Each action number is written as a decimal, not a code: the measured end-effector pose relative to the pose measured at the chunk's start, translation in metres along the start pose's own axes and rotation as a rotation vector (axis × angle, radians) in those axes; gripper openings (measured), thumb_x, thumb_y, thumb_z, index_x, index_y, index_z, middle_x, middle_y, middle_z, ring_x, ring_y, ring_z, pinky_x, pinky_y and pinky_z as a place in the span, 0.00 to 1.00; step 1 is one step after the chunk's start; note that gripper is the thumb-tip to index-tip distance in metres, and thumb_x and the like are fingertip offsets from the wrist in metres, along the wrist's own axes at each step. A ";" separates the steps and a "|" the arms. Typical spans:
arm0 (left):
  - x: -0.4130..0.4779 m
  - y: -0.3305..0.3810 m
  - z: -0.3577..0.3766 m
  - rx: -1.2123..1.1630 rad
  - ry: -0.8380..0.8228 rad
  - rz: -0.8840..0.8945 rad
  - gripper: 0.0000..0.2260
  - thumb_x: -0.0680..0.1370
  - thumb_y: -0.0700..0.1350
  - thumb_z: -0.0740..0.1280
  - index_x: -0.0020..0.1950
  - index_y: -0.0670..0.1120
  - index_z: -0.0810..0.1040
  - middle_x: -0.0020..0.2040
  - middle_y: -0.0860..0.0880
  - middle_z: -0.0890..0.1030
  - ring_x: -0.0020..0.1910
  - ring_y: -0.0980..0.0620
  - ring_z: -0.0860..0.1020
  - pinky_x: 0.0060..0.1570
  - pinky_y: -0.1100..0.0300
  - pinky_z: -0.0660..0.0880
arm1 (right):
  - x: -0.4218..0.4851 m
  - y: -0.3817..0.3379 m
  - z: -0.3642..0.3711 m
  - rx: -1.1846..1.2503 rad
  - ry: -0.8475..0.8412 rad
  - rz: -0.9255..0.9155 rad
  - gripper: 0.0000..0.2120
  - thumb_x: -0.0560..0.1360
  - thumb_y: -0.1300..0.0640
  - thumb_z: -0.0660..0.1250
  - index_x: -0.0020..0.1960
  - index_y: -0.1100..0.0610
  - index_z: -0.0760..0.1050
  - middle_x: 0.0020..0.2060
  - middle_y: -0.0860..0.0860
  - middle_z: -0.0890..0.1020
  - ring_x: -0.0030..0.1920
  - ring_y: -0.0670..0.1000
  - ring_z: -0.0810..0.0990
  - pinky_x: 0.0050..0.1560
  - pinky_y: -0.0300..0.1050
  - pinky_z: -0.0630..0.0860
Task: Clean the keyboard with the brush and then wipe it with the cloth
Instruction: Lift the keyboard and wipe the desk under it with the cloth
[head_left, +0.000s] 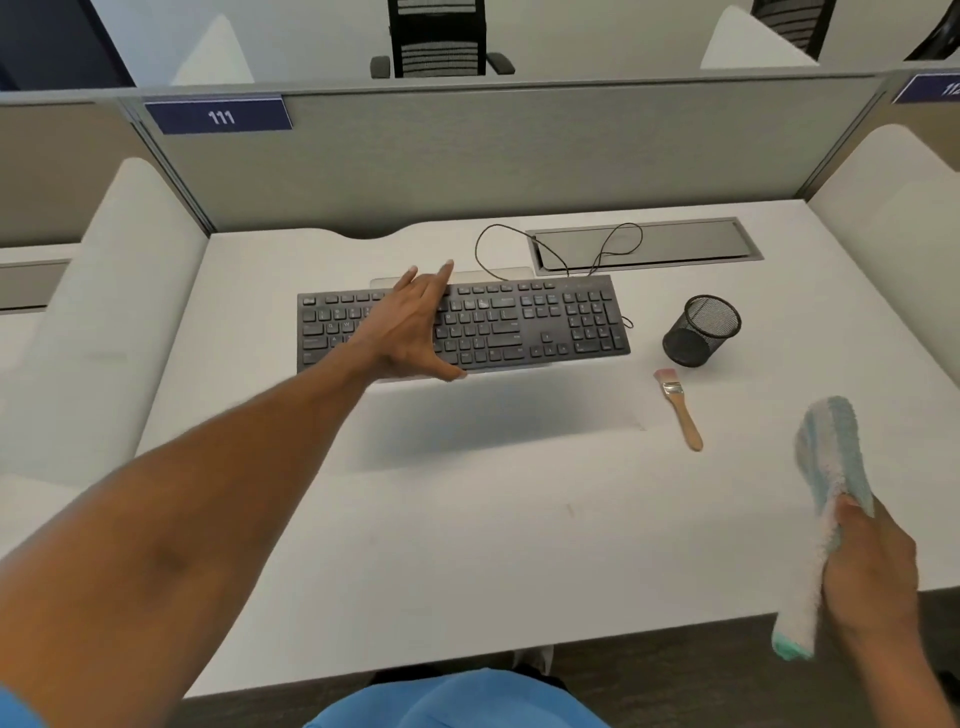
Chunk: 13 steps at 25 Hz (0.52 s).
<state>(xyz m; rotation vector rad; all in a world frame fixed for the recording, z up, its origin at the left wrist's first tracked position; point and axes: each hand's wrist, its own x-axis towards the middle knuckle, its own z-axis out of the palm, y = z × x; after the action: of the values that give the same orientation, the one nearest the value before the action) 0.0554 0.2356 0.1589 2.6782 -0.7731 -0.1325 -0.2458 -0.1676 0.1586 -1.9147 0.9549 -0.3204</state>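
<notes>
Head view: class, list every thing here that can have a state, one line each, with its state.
Black wired keyboard: flat on the white desk.
Wooden-handled flat brush: lying on the desk, untouched.
Blue-and-white fluffy cloth: held off the desk.
Black mesh pen cup: standing, looks empty.
Left hand: open, fingers spread over the keyboard.
Right hand: grips the cloth.
</notes>
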 end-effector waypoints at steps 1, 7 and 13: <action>0.005 -0.001 -0.007 -0.001 0.008 0.002 0.68 0.64 0.70 0.80 0.86 0.39 0.45 0.80 0.37 0.67 0.81 0.38 0.61 0.79 0.60 0.37 | 0.007 0.012 0.001 -0.067 0.000 -0.007 0.20 0.85 0.45 0.52 0.66 0.57 0.73 0.51 0.60 0.78 0.49 0.59 0.76 0.48 0.52 0.71; 0.035 -0.010 -0.032 0.037 0.060 0.010 0.68 0.62 0.70 0.81 0.86 0.39 0.46 0.78 0.36 0.69 0.81 0.38 0.61 0.81 0.56 0.42 | 0.021 0.117 0.062 -0.422 -0.223 -0.083 0.24 0.86 0.51 0.51 0.81 0.51 0.56 0.79 0.54 0.61 0.78 0.59 0.60 0.78 0.63 0.58; 0.050 -0.009 -0.032 0.040 0.078 0.006 0.67 0.62 0.68 0.82 0.86 0.39 0.48 0.78 0.37 0.69 0.82 0.38 0.61 0.82 0.55 0.43 | -0.008 0.138 0.137 -0.621 -0.198 -0.248 0.29 0.83 0.50 0.43 0.80 0.62 0.54 0.80 0.58 0.51 0.81 0.58 0.46 0.80 0.57 0.38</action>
<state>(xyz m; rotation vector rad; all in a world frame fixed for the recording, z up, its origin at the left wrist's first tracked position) 0.1080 0.2259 0.1865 2.7009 -0.7679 -0.0108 -0.2401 -0.1099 -0.0275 -2.5843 0.7327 0.0395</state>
